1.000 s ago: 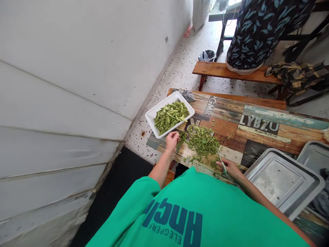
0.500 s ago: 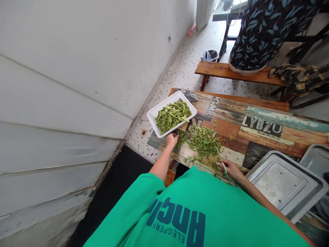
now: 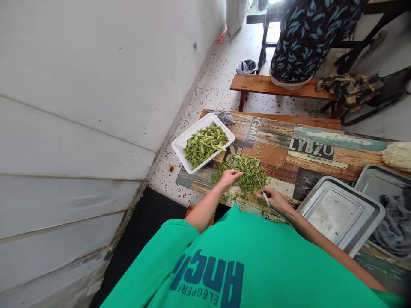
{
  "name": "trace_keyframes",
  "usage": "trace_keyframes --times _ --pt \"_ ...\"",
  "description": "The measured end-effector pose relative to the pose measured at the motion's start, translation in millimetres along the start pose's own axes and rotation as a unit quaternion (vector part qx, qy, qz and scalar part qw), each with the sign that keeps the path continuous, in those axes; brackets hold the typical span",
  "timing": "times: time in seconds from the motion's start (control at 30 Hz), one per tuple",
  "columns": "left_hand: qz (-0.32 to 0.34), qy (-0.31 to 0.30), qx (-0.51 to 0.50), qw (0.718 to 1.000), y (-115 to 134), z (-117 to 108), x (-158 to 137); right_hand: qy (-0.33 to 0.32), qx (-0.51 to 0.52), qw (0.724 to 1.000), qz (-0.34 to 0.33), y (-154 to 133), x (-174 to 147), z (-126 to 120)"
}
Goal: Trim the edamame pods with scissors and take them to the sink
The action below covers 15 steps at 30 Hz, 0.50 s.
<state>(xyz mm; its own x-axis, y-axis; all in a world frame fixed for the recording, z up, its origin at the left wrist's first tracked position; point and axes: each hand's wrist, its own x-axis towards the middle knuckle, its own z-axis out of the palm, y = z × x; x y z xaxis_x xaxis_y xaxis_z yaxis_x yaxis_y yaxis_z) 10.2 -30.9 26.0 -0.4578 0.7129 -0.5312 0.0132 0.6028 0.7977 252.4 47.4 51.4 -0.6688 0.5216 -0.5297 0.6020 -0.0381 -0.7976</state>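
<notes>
My right hand [image 3: 272, 200] grips what looks like a pair of scissors [image 3: 266, 197] by its pale green handle. The thin metal blade points away from me over the near right side of a loose pile of green soybean pods [image 3: 248, 164]. At the pile's near left edge is my left hand [image 3: 231, 177], its fingers pressed together. What lies between those fingertips is too small to make out. A white tray [image 3: 180, 147] of plumper green pods [image 3: 205, 143] sits just beyond that hand, on the table's far left corner.
Metal trays [image 3: 340, 214] sit on the right of the patterned wooden table [image 3: 269, 149], with a dark cloth [image 3: 396, 220] beside them. A white wall [image 3: 96, 85] rises to the left. Past the table, a person in patterned clothing [image 3: 298, 42] sits on a bench [image 3: 257, 85].
My left hand has moved right, from beside the white tray to the pile's near edge. My right hand still holds the scissors. The whole view has turned slightly right.
</notes>
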Motion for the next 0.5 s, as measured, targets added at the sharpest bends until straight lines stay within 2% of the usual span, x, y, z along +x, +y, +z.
trace_keyframes --times 0.1,0.2,0.3,0.5 --pt "0.061 -0.067 0.090 0.992 17.0 16.0 -13.2 0.018 -0.114 0.993 -0.038 -19.2 2.5 -7.1" --pt "0.110 -0.100 0.171 0.974 33.0 22.1 -23.0 0.015 -0.203 0.978 -0.036 -29.8 4.0 -10.8" --pt "0.110 -0.114 0.203 0.966 45.0 24.7 -29.3 0.004 -0.257 0.966 -0.026 -32.4 4.3 -11.1" --pt "0.101 -0.141 0.284 0.943 54.3 25.9 -33.2 -0.012 -0.269 0.962 -0.040 -25.5 -0.1 -7.5"
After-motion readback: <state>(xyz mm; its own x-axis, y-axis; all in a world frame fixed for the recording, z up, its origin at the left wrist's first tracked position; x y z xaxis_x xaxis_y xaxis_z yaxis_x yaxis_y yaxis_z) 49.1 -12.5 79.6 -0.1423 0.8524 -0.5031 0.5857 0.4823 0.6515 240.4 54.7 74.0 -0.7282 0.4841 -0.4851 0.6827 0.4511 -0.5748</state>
